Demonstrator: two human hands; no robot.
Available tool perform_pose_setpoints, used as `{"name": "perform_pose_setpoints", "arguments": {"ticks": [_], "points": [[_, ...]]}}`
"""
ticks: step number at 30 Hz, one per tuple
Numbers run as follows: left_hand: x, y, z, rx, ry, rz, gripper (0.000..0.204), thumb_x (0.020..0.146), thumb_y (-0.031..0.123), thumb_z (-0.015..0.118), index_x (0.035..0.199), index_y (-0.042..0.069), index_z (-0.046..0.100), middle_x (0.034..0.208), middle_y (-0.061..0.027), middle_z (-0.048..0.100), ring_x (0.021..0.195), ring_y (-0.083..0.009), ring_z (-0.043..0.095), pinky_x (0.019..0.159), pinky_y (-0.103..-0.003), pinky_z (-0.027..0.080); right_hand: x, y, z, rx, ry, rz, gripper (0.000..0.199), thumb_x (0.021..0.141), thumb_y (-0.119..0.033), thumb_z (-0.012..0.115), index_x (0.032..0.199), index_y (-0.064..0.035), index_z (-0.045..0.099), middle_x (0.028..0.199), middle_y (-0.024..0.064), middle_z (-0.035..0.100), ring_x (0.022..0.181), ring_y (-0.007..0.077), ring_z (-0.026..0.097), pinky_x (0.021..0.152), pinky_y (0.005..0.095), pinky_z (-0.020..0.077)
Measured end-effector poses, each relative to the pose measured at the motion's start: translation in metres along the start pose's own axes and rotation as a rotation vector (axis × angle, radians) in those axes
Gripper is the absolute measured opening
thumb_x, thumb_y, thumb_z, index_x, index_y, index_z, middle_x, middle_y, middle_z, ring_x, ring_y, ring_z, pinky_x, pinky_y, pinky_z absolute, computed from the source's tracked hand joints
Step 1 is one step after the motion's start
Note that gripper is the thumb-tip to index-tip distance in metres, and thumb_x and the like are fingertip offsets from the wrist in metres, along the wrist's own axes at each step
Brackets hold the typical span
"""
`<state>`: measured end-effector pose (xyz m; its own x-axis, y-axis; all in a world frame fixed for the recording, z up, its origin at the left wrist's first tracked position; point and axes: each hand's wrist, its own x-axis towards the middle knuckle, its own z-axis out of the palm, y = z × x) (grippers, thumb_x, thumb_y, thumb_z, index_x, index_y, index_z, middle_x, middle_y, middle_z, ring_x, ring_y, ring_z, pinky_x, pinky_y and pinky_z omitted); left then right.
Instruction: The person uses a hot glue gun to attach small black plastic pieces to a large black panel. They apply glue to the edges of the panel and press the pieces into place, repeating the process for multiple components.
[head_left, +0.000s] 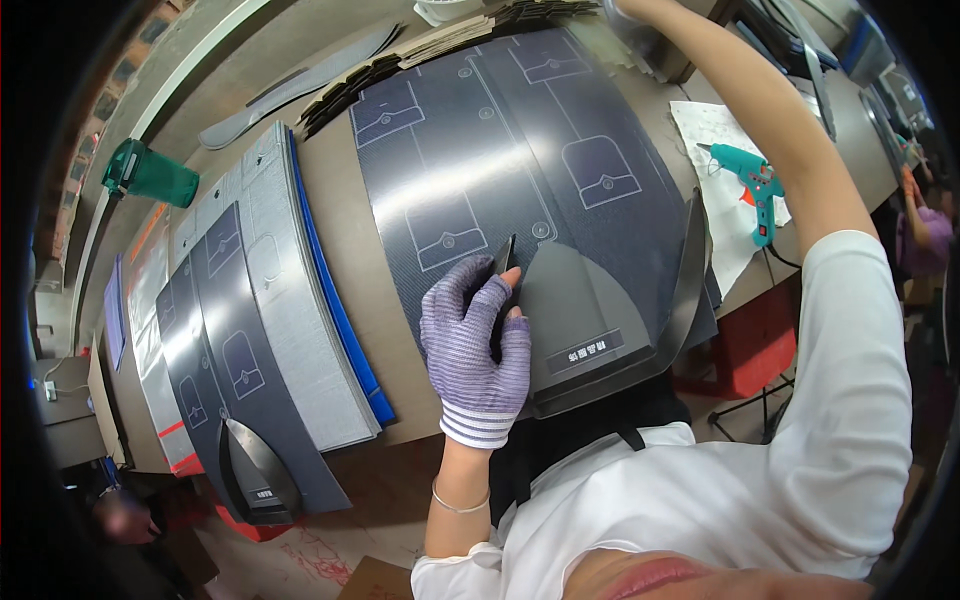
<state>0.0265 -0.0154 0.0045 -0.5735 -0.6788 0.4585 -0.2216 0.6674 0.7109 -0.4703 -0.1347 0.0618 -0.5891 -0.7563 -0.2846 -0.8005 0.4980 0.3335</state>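
A large dark blue sheet (400, 180) printed with pocket and button outlines lies in front of me. On its near end rests a grey rounded panel (585, 300) with a small dark label plate and a black folded band (600, 385) along its bottom edge. My left hand (475, 345), in a purple striped fingerless-tipped glove, is closed at the panel's left side, its fingertips pinching a thin dark strip (508, 252) that stands up. My right arm stretches to the far edge of the table; my right hand (628, 12) is cut off by the picture's edge, its fingers unseen.
A teal glue gun (748, 185) lies on white paper (700, 125) at right, its cord trailing off. Stacked grey sheets (300, 330), a similar blue sheet (215, 310) and a green cup (150, 175) are at left. Folded dark and beige strips (400, 60) line the far edge.
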Motion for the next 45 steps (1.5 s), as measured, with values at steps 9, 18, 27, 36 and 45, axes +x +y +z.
{"name": "perform_pose_setpoints", "arguments": {"ticks": [9, 18, 27, 36, 45], "points": [[0.0, 0.0, 0.0, -0.002, 0.005, 0.006, 0.032, 0.076, 0.003, 0.066, 0.108, 0.003, 0.071, 0.116, -0.0195, 0.062, 0.108, -0.0353, 0.057, 0.097, -0.043, 0.044, -0.026, -0.012, 0.002, 0.063, -0.213, 0.098, 0.026, 0.083, -0.021, 0.062, 0.094, -0.0011, 0.075, 0.093, 0.017, 0.073, 0.083, 0.0278, 0.071, 0.073, 0.0444, 0.0563], [0.001, 0.003, 0.003, 0.008, -0.007, 0.026, 0.031, 0.076, 0.003, 0.066, 0.107, 0.002, 0.07, 0.116, -0.0194, 0.062, 0.109, -0.0352, 0.057, 0.096, -0.043, 0.044, -0.031, 0.021, -0.019, -0.118, -0.148, -0.026, 0.03, 0.083, -0.027, 0.062, 0.094, -0.0028, 0.076, 0.093, 0.0147, 0.074, 0.083, 0.0278, 0.071, 0.071, 0.0411, 0.056], [0.0, 0.002, 0.002, 0.026, 0.02, 0.046, 0.031, 0.076, 0.002, 0.065, 0.106, 0.001, 0.07, 0.115, -0.0187, 0.062, 0.106, -0.0344, 0.058, 0.095, -0.042, 0.045, -0.023, -0.008, 0.023, -0.012, -0.049, 0.063, 0.024, 0.086, -0.02, 0.062, 0.092, -0.0025, 0.076, 0.092, 0.0137, 0.075, 0.083, 0.0287, 0.071, 0.072, 0.0414, 0.056], [-0.003, 0.002, -0.001, 0.028, 0.023, 0.031, 0.03, 0.077, 0.002, 0.065, 0.107, 0.002, 0.071, 0.113, -0.0181, 0.062, 0.104, -0.0339, 0.058, 0.094, -0.042, 0.046, -0.025, -0.013, 0.016, -0.004, 0.079, 0.031, 0.03, 0.082, -0.028, 0.064, 0.087, -0.0019, 0.076, 0.083, 0.0143, 0.073, 0.078, 0.0293, 0.071, 0.07, 0.0421, 0.0555], [0.002, 0.0, 0.007, -0.019, 0.023, 0.08, 0.029, 0.078, 0.001, 0.064, 0.106, 0.001, 0.071, 0.114, -0.0189, 0.062, 0.105, -0.0342, 0.059, 0.094, -0.042, 0.046, -0.099, -0.005, -0.003, -0.034, 0.072, 0.095, 0.037, 0.077, -0.038, 0.066, 0.082, -0.0017, 0.075, 0.073, 0.014, 0.071, 0.073, 0.0286, 0.071, 0.068, 0.0422, 0.055]]}}
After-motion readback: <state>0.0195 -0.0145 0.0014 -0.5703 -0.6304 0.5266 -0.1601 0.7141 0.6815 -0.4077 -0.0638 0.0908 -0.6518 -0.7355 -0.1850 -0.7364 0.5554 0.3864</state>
